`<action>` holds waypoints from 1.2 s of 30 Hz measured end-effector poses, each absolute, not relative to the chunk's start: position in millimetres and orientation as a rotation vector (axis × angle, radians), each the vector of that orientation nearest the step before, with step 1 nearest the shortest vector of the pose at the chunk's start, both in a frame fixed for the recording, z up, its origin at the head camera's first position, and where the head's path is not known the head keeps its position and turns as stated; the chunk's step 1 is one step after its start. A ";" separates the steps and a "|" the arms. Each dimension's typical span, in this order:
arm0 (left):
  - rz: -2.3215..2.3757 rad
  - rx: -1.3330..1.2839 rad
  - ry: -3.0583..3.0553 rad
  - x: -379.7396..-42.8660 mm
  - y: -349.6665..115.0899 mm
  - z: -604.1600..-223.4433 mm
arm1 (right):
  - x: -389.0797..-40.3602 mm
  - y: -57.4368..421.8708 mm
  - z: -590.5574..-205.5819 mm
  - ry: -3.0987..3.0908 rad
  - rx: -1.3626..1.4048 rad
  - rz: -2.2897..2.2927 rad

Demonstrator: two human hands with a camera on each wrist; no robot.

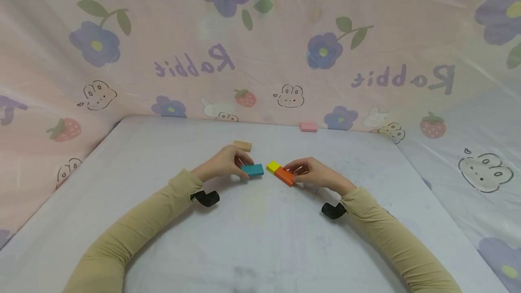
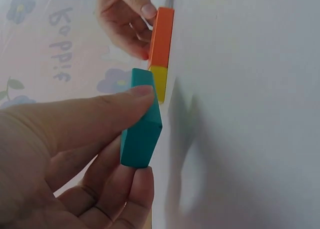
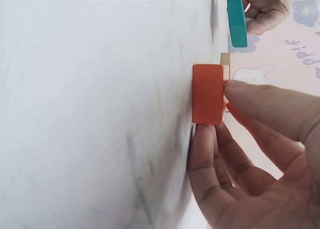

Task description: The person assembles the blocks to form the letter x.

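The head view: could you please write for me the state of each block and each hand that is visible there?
Left hand: pinches the teal block
Right hand: pinches the orange block
Teal block: held, seemingly lifted, apart from the yellow block
Orange block: held, end against the yellow block
Yellow block: touching the orange block
Tan block: lying, not held
Pink block: lying, not held
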State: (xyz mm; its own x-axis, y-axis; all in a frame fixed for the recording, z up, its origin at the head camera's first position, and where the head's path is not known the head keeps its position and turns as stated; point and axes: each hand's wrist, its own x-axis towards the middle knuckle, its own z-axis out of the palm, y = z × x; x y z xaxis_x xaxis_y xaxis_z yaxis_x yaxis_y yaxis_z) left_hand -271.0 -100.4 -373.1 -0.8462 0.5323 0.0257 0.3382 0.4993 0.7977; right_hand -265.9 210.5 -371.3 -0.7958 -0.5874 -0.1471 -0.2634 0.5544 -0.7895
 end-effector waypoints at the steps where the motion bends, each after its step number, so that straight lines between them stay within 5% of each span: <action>1: 1.266 0.744 2.519 -270.0 -99.7 -373.4 | -266.1 210.8 -371.5 2.397 -0.692 -1.123; 36: 1.244 0.733 2.623 -257.1 -83.7 -388.0 | -266.2 211.4 -372.6 2.395 -0.701 -1.130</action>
